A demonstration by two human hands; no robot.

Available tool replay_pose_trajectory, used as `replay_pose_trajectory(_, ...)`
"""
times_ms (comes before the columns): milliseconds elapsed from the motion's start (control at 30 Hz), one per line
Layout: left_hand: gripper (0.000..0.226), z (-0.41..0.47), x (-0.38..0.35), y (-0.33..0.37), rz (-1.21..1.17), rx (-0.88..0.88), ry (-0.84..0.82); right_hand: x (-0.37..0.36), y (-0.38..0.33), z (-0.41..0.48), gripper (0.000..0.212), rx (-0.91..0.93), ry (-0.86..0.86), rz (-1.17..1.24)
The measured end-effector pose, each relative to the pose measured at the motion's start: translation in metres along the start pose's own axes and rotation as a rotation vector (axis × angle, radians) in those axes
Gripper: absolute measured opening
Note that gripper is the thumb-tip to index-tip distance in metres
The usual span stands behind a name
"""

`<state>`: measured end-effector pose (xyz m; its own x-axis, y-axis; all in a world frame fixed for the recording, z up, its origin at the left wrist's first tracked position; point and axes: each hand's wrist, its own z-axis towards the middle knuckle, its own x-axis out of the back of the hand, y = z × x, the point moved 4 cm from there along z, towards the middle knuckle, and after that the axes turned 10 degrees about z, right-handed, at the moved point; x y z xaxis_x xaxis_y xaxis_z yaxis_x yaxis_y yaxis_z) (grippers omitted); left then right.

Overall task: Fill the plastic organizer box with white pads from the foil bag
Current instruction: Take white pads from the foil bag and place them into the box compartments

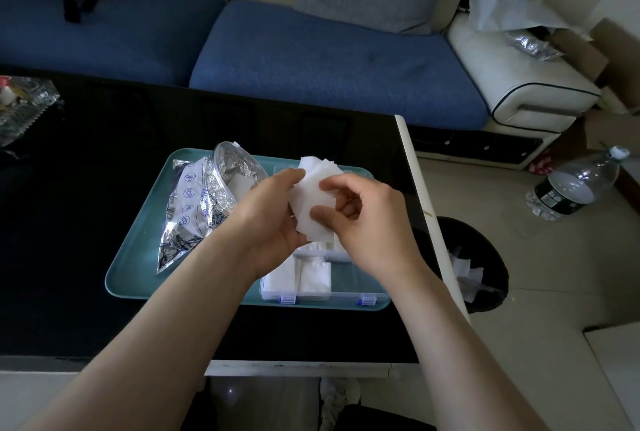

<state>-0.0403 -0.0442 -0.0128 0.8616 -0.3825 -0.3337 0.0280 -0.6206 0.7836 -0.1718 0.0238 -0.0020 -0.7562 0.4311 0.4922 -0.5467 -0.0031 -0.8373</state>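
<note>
Head view: white pads [312, 200] pinched between left hand [268, 219] and right hand [369, 223], half-hiding organizer box [325, 295] beside foil bag [197, 204].

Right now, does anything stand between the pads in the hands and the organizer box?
Nothing visible does. The left hand and right hand hold the pad stack directly over the organizer box; the foil bag lies left of it on the tray.

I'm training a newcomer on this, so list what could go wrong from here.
1. The white pads sit fanned and uneven between the left hand and right hand; some may slip and miss the organizer box below.
2. The box sits near the table's right edge by a waste bin; a dropped pad could land there.
3. The foil bag lies open-mouthed on the tray; a nudge might spill pads.
</note>
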Motion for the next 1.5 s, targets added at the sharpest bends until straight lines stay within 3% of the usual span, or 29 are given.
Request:
replay_pose_trajectory(133,0.030,0.000,0.000,-0.001,0.043,-0.015,-0.004,0.001,-0.005,-0.001,0.024,0.024,0.015,0.029)
replay_pose_trajectory(467,0.024,0.003,0.007,0.002,0.124,-0.047,0.084,0.012,-0.004,0.001,0.010,0.005,-0.022,0.206)
replay_pose_trajectory(533,0.021,0.004,0.008,0.000,0.139,-0.038,0.097,0.011,-0.004,0.001,0.014,0.002,-0.064,0.206)
replay_pose_trajectory(700,0.025,0.002,0.007,-0.003,0.158,-0.007,0.069,0.000,-0.003,-0.003,0.048,-0.022,-0.084,0.081)
replay_pose_trajectory(867,0.024,0.002,0.006,-0.004,0.186,0.017,0.071,-0.006,-0.012,-0.002,0.050,0.104,-0.082,-0.066)
replay_pose_trajectory(1033,0.027,0.003,0.006,-0.003,0.183,0.039,0.036,-0.012,-0.009,-0.001,0.035,0.060,-0.104,-0.079)
replay_pose_trajectory(1267,0.027,0.006,0.011,-0.004,0.208,0.008,0.090,-0.005,-0.005,0.000,0.018,-0.074,-0.076,0.105)
replay_pose_trajectory(1500,0.029,0.012,0.011,-0.002,0.211,-0.087,0.078,0.011,0.010,0.001,0.022,-0.317,0.086,0.374)
